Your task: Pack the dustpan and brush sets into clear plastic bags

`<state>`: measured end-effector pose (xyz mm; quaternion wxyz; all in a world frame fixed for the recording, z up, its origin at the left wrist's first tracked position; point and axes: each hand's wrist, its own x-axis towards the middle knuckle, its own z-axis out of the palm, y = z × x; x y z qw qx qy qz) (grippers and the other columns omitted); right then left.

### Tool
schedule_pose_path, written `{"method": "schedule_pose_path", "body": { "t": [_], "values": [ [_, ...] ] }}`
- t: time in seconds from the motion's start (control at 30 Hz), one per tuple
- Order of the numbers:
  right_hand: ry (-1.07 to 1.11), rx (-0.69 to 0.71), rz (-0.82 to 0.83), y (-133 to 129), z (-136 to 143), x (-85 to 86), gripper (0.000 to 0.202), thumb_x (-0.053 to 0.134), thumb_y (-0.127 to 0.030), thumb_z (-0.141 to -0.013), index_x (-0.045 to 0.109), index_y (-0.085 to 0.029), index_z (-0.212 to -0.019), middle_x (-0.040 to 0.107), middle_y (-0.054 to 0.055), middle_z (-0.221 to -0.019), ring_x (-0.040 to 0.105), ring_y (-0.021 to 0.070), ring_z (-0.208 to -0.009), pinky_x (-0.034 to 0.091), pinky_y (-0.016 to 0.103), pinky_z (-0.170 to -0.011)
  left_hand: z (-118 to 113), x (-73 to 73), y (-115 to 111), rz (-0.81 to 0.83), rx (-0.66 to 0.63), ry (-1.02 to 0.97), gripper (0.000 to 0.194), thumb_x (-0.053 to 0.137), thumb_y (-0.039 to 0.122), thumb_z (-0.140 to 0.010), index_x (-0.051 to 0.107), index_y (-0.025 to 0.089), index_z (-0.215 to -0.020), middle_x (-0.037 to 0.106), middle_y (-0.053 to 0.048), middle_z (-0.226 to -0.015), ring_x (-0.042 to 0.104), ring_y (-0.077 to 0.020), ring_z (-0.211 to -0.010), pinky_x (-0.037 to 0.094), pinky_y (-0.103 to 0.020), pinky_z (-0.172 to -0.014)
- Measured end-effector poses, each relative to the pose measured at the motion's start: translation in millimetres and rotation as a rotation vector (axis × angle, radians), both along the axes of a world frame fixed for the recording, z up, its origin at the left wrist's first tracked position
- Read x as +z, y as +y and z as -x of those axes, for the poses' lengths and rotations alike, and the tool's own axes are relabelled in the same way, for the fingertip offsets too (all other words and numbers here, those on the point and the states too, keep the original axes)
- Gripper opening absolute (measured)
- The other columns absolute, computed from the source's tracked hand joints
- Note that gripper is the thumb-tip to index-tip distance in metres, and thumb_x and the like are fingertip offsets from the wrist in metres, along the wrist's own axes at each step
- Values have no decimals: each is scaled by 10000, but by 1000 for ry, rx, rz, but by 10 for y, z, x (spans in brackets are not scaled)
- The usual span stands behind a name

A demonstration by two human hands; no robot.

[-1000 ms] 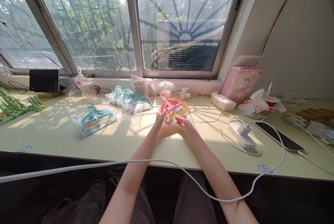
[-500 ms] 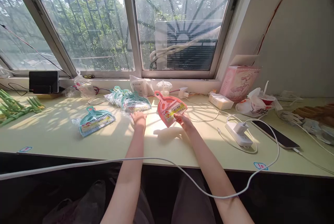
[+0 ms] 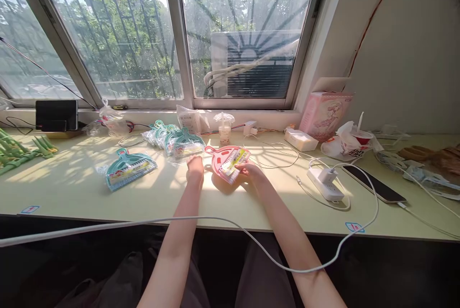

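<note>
My right hand point(image 3: 248, 171) grips a pink dustpan with its small brush point(image 3: 227, 160) by the lower right edge, near the yellow label, low over the table. My left hand point(image 3: 195, 168) rests on the table just left of that dustpan. Its fingers are curled in, and whatever is in them is hidden. Right behind it lies a teal dustpan set in clear wrapping point(image 3: 187, 144), at the front of a pile of teal dustpans point(image 3: 161, 134). A separate teal dustpan with a brush point(image 3: 130, 169) lies to the left.
A lidded drink cup point(image 3: 224, 128) stands by the window sill. On the right are a white box point(image 3: 301, 139), a pink box point(image 3: 327, 115), a power strip point(image 3: 326, 184) and a phone point(image 3: 373, 183). A white cable point(image 3: 230, 222) hangs across the front, over my forearms.
The pink dustpan has come down closer to the table and tilted flatter. My left hand has drawn slightly right, away from the wrapped teal dustpan, its fingers now curled.
</note>
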<state>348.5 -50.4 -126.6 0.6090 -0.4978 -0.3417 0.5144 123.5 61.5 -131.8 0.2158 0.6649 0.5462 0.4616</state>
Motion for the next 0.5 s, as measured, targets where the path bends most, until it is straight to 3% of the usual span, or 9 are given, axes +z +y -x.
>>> {"method": "schedule_pose_path", "body": {
  "t": [0.2,0.3,0.4,0.5],
  "values": [
    [-2,112,-95,-85,14,110,323,909,-191,-666,753,-288,-931,815,76,-927,803,377,-1012,656,542,-873,-18,-12,-28,111,-24,-42,148,721,291,-821,634,234,-716,645,-72,-671,701,-321,-918,544,-469,-942],
    [24,176,-163,-145,4,148,412,940,-255,-666,759,-288,-1035,820,80,-996,786,402,-1080,637,588,-927,-25,30,-32,132,7,62,39,663,199,-864,700,208,-855,740,-115,-841,703,-327,-1043,524,-458,-1000],
    [3,158,-173,-148,-16,116,407,945,-280,-662,761,-281,-1025,821,95,-1024,773,416,-1120,615,607,-972,-8,89,-20,117,75,146,178,573,121,-923,722,172,-1005,751,-211,-1101,629,-373,-1274,451,-498,-1111],
    [-17,150,-163,-89,-34,44,348,933,-287,-661,765,-285,-966,824,90,-995,779,411,-1095,615,604,-962,25,121,-19,103,168,215,234,532,103,-955,711,148,-1098,706,-261,-1219,579,-394,-1352,452,-499,-1108]
  ]
}}
